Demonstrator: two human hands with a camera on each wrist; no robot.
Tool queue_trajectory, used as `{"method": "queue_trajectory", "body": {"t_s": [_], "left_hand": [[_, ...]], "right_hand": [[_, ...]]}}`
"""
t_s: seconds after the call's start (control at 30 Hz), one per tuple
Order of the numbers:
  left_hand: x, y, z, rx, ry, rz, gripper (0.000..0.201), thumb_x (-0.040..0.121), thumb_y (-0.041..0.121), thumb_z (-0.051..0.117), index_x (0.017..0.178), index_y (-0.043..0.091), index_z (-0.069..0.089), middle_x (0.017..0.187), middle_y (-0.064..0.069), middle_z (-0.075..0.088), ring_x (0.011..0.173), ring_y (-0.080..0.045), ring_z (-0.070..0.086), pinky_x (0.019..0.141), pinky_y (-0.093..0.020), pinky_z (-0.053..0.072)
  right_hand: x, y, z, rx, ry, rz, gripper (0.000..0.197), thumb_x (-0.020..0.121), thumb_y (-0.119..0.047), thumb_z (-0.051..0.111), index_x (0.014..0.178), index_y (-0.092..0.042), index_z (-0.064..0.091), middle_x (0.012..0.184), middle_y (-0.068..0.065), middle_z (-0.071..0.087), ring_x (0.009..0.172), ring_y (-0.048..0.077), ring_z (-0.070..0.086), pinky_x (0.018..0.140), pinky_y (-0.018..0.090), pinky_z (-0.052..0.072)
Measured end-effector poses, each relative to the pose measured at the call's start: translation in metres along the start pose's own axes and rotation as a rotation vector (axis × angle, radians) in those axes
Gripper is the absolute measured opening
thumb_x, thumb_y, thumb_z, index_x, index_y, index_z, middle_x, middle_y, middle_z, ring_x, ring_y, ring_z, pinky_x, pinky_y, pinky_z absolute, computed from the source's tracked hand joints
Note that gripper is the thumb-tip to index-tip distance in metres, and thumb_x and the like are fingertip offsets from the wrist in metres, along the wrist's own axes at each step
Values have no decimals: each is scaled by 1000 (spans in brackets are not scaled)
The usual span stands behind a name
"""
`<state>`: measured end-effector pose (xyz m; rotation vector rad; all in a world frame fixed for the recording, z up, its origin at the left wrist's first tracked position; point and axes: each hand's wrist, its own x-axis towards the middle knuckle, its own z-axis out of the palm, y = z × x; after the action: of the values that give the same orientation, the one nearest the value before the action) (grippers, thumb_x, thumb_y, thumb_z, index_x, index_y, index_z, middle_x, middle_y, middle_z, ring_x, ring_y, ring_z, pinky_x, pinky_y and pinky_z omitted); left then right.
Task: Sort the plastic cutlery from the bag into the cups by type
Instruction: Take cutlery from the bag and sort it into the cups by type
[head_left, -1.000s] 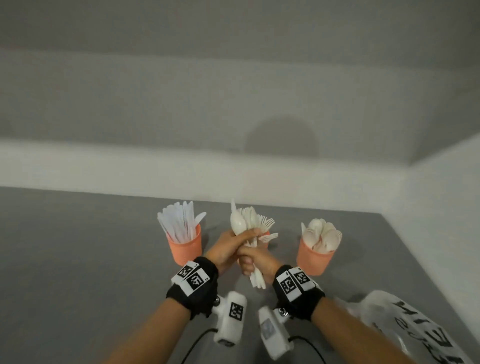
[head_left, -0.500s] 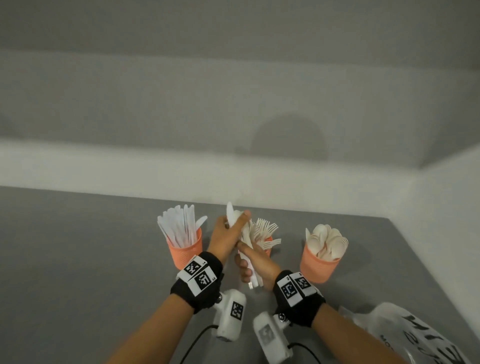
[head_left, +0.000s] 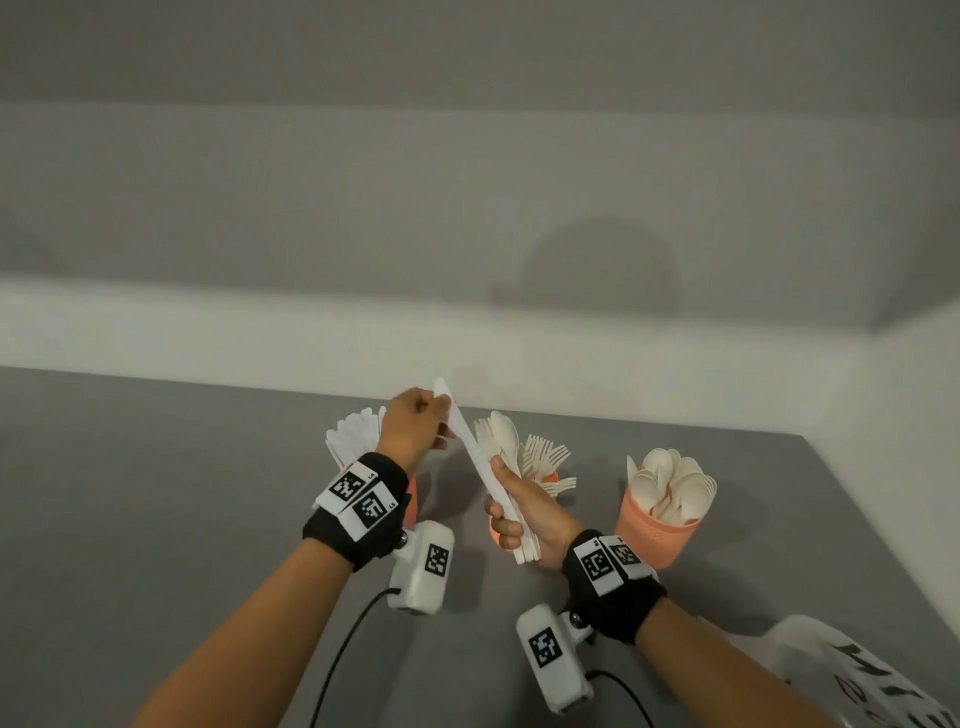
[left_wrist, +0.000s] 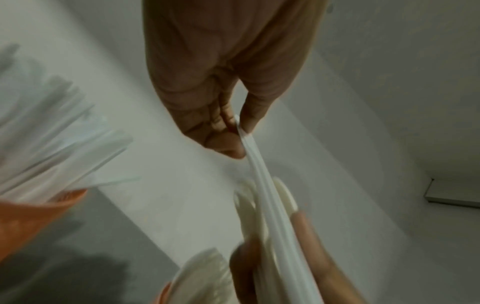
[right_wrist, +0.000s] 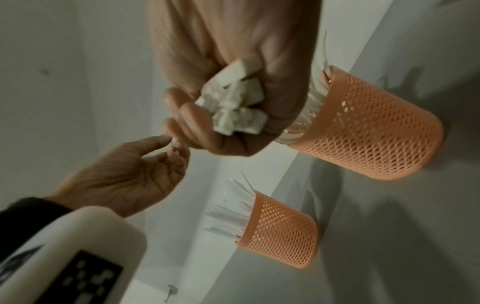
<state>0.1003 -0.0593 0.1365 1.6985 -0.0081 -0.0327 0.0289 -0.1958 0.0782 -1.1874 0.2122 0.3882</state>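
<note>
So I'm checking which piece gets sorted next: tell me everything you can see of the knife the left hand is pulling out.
The knife is a flat, thin piece of white plastic, long and narrow, slanting from upper left to lower right. The left hand pinches its upper end between thumb and fingers. Its lower end still sits in the bundle of cutlery that the right hand grips above the table. Its edge detail is too blurred to tell.

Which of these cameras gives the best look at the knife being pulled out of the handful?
The head view: it shows the whole knife, pinched near its tip by the left hand, its lower end in the right hand's bundle. The left wrist view shows it edge-on and blurred; the right wrist view shows only handle ends, so I cannot pick it out there.
</note>
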Motion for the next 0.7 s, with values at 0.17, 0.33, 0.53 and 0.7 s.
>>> {"method": "queue_trajectory", "body": {"t_s": [0.17, 0.33, 0.53, 0.7], "left_hand": [[14, 29, -37, 25, 219, 240, 15, 93, 7, 50, 108, 7, 46, 81, -9, 62, 57, -11, 61, 55, -16, 54], [16, 30, -72, 282, 402, 588, 35, 93, 6, 49, 127, 12, 46, 83, -6, 58, 63, -17, 60, 62, -12, 49], [20, -20, -69, 542, 339, 567, 33, 92, 4, 49, 125, 9, 51, 86, -5, 59, 69, -21, 58, 69, -31, 49], [25, -58, -61, 785, 246, 420, 30, 91, 9, 52, 121, 11, 57, 95, -19, 67, 89, -35, 62, 76, -37, 46]], "right_hand": [[10, 6, -7, -14, 110, -16, 25, 93, -41, 49, 83, -18, 46, 44, -6, 40, 27, 3, 29, 30, 12, 25], [15, 8, -7, -27, 42, -34, 26, 95, -42, 43, 90, -17, 50, 40, -7, 34, 27, 3, 27, 30, 13, 24], [18, 5, 0, -99, 24, -21, 28, 95, -44, 42, 93, -18, 53, 41, -7, 34, 29, 3, 26, 30, 15, 22], [19, 5, -6, -100, 18, -25, 29, 96, -40, 41, 92, -15, 55, 40, -7, 34, 29, 3, 29, 31, 15, 23]]}}
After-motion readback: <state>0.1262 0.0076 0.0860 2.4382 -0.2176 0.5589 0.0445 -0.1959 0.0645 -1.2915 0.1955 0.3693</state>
